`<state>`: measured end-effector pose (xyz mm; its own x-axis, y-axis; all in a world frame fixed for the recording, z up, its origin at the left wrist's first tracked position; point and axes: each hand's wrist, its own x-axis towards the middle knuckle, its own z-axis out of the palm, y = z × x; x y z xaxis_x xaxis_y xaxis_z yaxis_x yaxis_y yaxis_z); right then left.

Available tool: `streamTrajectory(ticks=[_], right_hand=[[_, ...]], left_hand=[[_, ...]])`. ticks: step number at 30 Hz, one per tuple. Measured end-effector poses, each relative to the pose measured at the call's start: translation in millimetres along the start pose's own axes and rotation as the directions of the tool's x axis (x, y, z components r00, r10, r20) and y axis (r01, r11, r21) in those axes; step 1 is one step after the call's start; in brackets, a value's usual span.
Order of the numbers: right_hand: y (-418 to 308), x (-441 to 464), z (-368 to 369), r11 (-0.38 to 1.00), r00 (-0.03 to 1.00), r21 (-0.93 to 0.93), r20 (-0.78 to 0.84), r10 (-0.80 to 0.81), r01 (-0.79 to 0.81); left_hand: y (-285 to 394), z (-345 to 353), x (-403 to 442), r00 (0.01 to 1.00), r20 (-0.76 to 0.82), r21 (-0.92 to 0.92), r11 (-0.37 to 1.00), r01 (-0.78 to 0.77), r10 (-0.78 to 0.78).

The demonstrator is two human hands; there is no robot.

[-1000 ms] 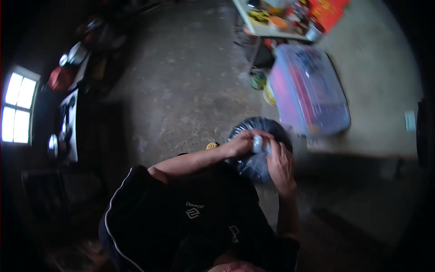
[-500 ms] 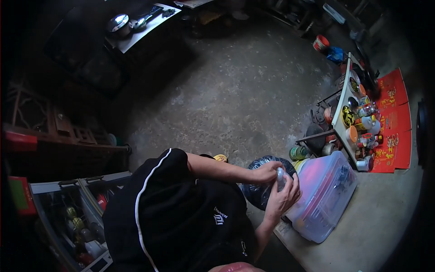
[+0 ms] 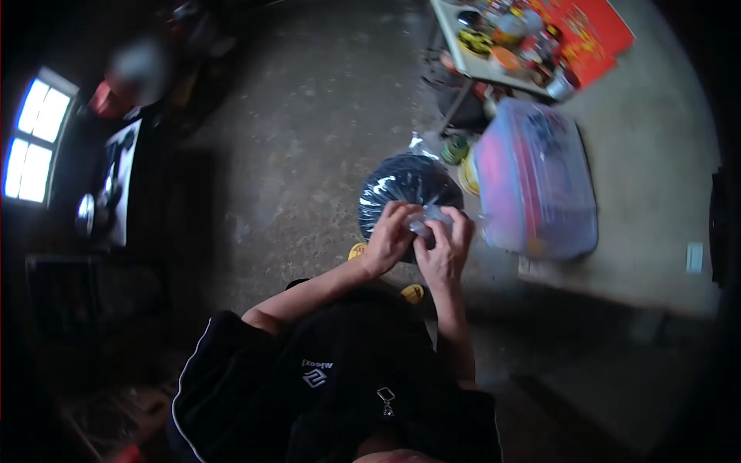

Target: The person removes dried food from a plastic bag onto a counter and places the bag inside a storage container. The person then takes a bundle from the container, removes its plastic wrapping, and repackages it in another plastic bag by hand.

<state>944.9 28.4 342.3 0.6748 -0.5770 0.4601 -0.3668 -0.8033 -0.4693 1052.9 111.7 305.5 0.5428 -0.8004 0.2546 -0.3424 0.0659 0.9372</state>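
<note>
A round, full clear plastic bag (image 3: 405, 181) with dark contents is in front of my body, above the concrete floor. Its gathered top comes up between my two hands. My left hand (image 3: 391, 238) pinches the bunched plastic from the left, fingers bent and closed. From the right, my right hand (image 3: 444, 251) has its fingers curled around the same crumpled plastic. Both hands are close together over the near side of the bag. Whether the neck is knotted I cannot tell.
To the right stands a translucent storage box (image 3: 552, 185) with pink contents. A green can (image 3: 455, 149) is beside it. Behind is a low table (image 3: 494, 72) crowded with jars and bowls. My yellow shoes (image 3: 413, 293) show below the bag. A lit window (image 3: 35, 139) is at far left.
My view and body have turned, so the bag and both hands now appear nearer the middle, with the box to their right. Both hands still hold the gathered plastic.
</note>
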Motion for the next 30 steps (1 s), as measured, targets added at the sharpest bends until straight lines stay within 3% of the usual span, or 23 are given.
streamTrajectory(ticks=[3,4,6,10,13,15,19,22,24,25,26,28,30], right_hand=[[9.9,-13.2,2.1,0.994,0.982,0.022,-0.154,0.112,-0.11],[12.5,-17.2,2.4,0.986,0.966,0.015,-0.2,0.163,-0.164],[22.6,-29.9,-5.1,0.97,0.935,-0.02,-0.274,0.226,-0.24],[43.5,-71.4,-36.2,0.942,0.868,0.065,-0.372,0.33,-0.33],[63.6,-97.0,-57.1,0.937,0.839,0.059,-0.428,0.335,-0.344],[82.1,-121.9,-71.9,0.939,0.86,0.107,-0.38,0.341,-0.326],[123.0,-167.5,-109.7,0.947,0.832,0.105,-0.455,0.316,-0.303],[148.3,-195.8,-159.5,0.936,0.762,0.152,-0.548,0.346,-0.316],[158.0,-216.6,-192.6,0.895,0.698,-0.026,-0.635,0.33,-0.446],[157.1,-226.6,-208.4,0.769,0.673,-0.197,-0.643,0.367,-0.608],[161.5,-238.1,-220.5,0.753,0.665,-0.208,-0.646,0.374,-0.625],[177.6,-261.2,-241.3,0.61,0.553,-0.234,-0.726,0.409,-0.757],[197.4,-283.6,-258.2,0.61,0.51,-0.139,-0.707,0.491,-0.78]], left_hand=[[2.5,18.3,11.7,0.994,0.1,0.006,0.999,0.053,-0.053],[-2.3,28.3,12.3,0.987,0.123,-0.134,0.983,0.124,-0.107],[-1.8,43.6,14.4,0.958,0.248,-0.18,0.964,0.194,-0.147],[24.4,82.4,11.2,0.873,0.462,-0.088,0.972,0.22,-0.156],[37.1,108.6,6.3,0.827,0.553,-0.085,0.981,0.172,-0.097],[47.8,132.7,-0.4,0.791,0.602,-0.059,0.982,0.179,-0.108],[62.7,196.4,-23.6,0.726,0.68,-0.102,0.969,0.227,-0.098],[65.6,256.8,-49.1,0.654,0.73,-0.164,0.88,0.447,-0.196],[76.4,297.6,-66.2,0.603,0.766,-0.222,0.789,0.573,-0.222],[74.3,321.1,-74.7,0.609,0.762,-0.279,0.737,0.616,-0.22],[75.2,342.9,-84.9,0.59,0.778,-0.274,0.729,0.627,-0.215],[100.7,387.1,-98.6,0.558,0.792,-0.252,0.7,0.668,-0.247],[107.4,425.4,-108.5,0.561,0.804,-0.243,0.752,0.612,-0.196]])
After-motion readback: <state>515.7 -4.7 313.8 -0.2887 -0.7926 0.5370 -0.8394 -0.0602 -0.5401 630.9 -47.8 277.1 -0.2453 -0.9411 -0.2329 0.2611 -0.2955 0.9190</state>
